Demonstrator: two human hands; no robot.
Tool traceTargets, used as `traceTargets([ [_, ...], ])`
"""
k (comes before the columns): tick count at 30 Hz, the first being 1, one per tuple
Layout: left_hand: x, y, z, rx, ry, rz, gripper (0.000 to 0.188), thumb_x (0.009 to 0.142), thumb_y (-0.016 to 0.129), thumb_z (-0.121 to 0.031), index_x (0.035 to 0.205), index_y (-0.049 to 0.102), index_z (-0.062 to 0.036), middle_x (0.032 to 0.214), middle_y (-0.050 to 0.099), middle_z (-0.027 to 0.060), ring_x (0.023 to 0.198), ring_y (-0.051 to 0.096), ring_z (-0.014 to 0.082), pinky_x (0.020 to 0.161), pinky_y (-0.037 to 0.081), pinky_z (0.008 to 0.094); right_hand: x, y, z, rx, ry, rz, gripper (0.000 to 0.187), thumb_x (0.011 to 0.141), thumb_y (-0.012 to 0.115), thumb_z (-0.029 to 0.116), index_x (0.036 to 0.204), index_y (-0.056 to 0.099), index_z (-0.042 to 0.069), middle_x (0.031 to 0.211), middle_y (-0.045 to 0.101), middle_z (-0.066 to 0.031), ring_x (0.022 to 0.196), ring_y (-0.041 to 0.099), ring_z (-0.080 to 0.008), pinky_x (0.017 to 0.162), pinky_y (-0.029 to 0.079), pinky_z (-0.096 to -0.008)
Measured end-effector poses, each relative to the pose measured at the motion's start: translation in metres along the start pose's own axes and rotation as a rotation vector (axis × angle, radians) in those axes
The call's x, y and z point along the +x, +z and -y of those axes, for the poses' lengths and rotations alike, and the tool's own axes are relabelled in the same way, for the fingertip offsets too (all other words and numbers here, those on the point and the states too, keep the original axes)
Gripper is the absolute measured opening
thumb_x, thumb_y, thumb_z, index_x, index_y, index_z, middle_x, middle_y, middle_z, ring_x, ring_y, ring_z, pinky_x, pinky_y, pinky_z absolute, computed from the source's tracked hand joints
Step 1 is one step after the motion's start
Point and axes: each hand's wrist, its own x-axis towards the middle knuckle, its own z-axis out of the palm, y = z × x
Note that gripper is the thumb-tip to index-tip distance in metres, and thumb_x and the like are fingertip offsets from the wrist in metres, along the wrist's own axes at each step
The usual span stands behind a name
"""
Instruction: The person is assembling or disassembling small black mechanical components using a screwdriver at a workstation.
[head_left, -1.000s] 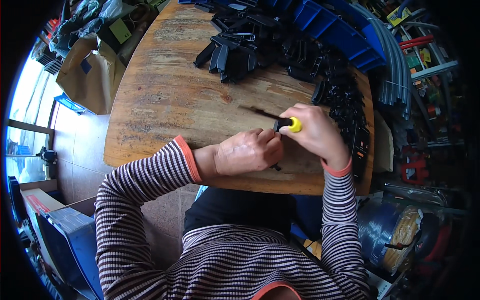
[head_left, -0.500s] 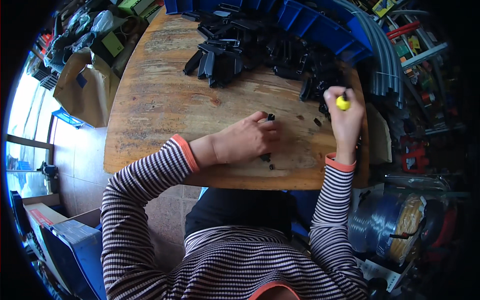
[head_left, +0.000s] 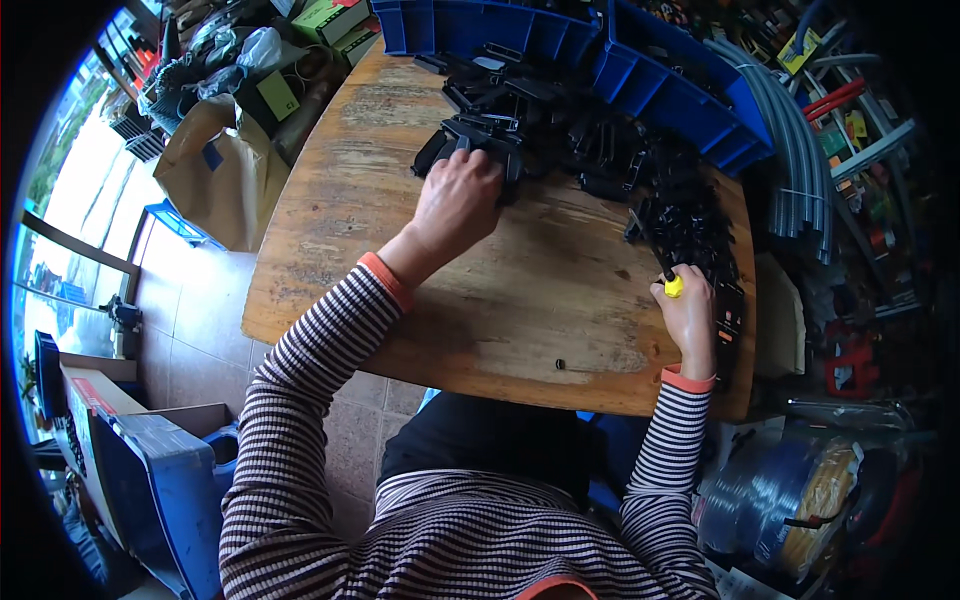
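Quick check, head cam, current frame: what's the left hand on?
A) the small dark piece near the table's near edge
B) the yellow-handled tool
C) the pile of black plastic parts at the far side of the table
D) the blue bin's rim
C: the left hand rests on the pile of black plastic parts at the far side of the wooden table, while the yellow-handled tool is in the right hand.

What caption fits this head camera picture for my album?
Left hand reaches into black plastic parts on a wooden table; right hand grips a yellow-handled tool.
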Motion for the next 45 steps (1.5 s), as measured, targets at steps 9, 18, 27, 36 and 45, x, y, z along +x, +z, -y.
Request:
traceTargets([
  [9, 0.026, 0.019, 0.001, 0.206, -0.159, 0.028, 0.022, 0.073, 0.065, -0.017, 0.091, 0.062, -0.0043, 0.097, 0.057, 0.0124, 0.094, 0.056, 0.0282, 0.076, 0.046, 0.0405, -0.017, -0.005, 0.024, 0.409, 0.099, -0.086, 0.017, 0.081, 0.071, 0.009, 0.085, 0.057, -0.001, 0.073, 0.060, -0.0062, 0.067, 0.057, -0.0153, 0.062, 0.046, -0.0280],
  [18, 0.023, 0.014, 0.015, 0.037, -0.144, -0.055, 0.015, 0.077, 0.064, -0.015, 0.088, 0.063, -0.0054, 0.073, 0.063, 0.0125, 0.075, 0.062, 0.0307, 0.065, 0.049, 0.0421, -0.025, -0.012, 0.052, 0.515, -0.118, -0.121, 0.016, 0.081, 0.074, 0.008, 0.086, 0.061, -0.001, 0.076, 0.063, -0.0022, 0.068, 0.055, -0.0070, 0.065, 0.045, -0.0213],
  [27, -0.021, -0.003, -0.077, -0.438, -0.105, 0.205, 0.016, 0.079, 0.067, -0.018, 0.088, 0.061, -0.0058, 0.065, 0.063, 0.0145, 0.061, 0.063, 0.0325, 0.057, 0.051, 0.0422, -0.008, 0.014, 0.054, 0.572, -0.217, -0.145, 0.015, 0.079, 0.072, 0.005, 0.086, 0.060, -0.001, 0.077, 0.065, -0.0102, 0.067, 0.063, -0.0179, 0.060, 0.047, -0.0278],
  [36, -0.043, 0.014, -0.068, -0.703, 0.198, 0.142, 0.029, 0.073, 0.066, -0.011, 0.099, 0.056, -0.0026, 0.102, 0.059, 0.0157, 0.087, 0.061, 0.0292, 0.075, 0.051, 0.0388, 0.002, 0.038, 0.066, 0.431, -0.352, -0.103, 0.014, 0.078, 0.070, 0.003, 0.086, 0.059, 0.000, 0.079, 0.061, -0.0123, 0.070, 0.062, -0.0300, 0.061, 0.048, -0.0337],
  [45, -0.055, 0.029, -0.064, -0.502, 0.476, 0.136, 0.035, 0.071, 0.063, -0.009, 0.104, 0.056, 0.0007, 0.100, 0.054, 0.0124, 0.092, 0.057, 0.0270, 0.077, 0.051, 0.0346, 0.005, 0.058, 0.079, 0.190, -0.462, -0.044, 0.016, 0.074, 0.069, 0.000, 0.087, 0.060, 0.001, 0.082, 0.060, -0.0130, 0.071, 0.060, -0.0327, 0.063, 0.048, -0.0349],
])
